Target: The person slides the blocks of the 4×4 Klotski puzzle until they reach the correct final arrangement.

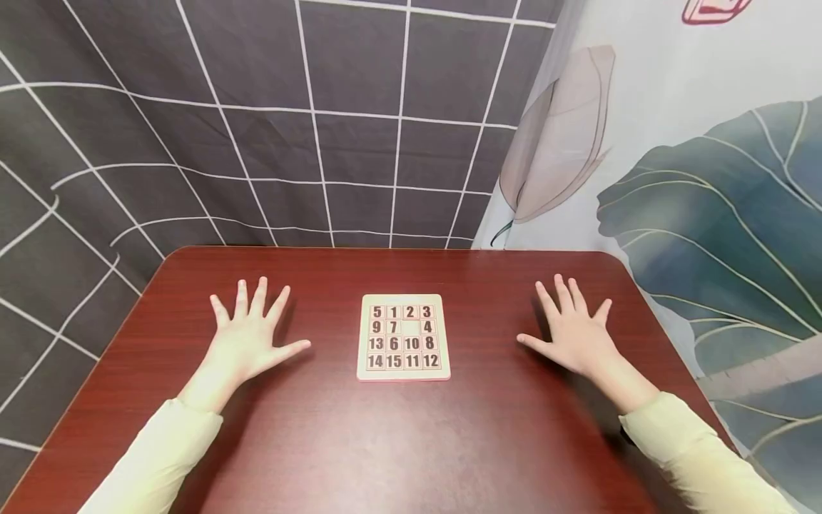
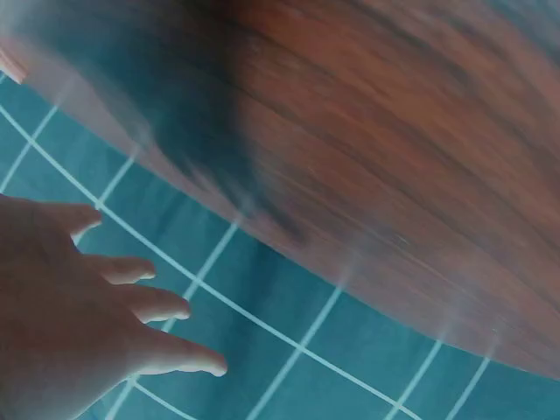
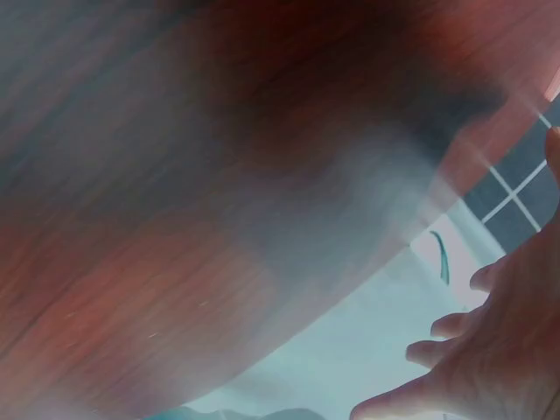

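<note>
A square number sliding puzzle (image 1: 403, 300) in a cream frame lies flat on the table, between the two hands. Its numbered tiles fill the grid except for one gap in the second row, right of the 7. To the left of it is my left hand (image 1: 247, 343), palm down with fingers spread, holding nothing. My right hand (image 1: 574, 335) is on the other side, likewise spread and bare. Both wrist views show the hands, left (image 2: 79, 306) and right (image 3: 499, 350), held above the tabletop; the puzzle appears in neither.
The table (image 1: 398, 442) is glossy reddish-brown wood with rounded far corners. Behind it hangs a dark grey curtain (image 1: 257, 143) with white grid lines. A pale curtain (image 1: 706, 214) with large leaf prints hangs at the right edge.
</note>
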Action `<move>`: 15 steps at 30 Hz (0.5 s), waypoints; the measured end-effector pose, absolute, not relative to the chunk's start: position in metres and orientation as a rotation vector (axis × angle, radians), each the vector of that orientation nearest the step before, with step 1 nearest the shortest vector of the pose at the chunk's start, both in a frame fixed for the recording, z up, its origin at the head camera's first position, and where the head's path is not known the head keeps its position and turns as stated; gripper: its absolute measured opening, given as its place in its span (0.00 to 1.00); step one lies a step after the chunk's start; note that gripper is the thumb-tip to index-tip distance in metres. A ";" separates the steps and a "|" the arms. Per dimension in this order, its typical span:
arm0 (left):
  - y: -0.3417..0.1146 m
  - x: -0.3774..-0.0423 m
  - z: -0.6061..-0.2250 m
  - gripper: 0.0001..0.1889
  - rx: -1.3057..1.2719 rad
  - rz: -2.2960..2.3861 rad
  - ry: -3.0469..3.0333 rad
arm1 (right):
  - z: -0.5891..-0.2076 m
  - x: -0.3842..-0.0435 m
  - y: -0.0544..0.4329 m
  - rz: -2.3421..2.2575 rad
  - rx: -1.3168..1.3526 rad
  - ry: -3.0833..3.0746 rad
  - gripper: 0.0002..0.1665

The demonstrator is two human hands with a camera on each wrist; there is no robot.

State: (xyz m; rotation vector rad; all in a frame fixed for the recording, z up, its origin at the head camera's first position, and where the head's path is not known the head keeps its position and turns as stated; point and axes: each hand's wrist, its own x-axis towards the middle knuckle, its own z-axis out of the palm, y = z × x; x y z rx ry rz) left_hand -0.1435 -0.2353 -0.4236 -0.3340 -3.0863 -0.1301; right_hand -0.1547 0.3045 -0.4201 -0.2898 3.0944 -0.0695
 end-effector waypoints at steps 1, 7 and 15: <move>-0.233 -0.144 -0.424 0.56 -0.355 -0.128 -3.074 | -0.420 -0.156 0.302 -0.067 -0.308 3.105 0.64; -0.220 -0.150 -0.425 0.54 -0.480 -0.129 -3.025 | -0.422 -0.163 0.286 -0.080 -0.445 3.162 0.60; -0.199 -0.156 -0.429 0.52 -0.648 -0.175 -2.958 | -0.424 -0.173 0.262 -0.060 -0.650 3.166 0.55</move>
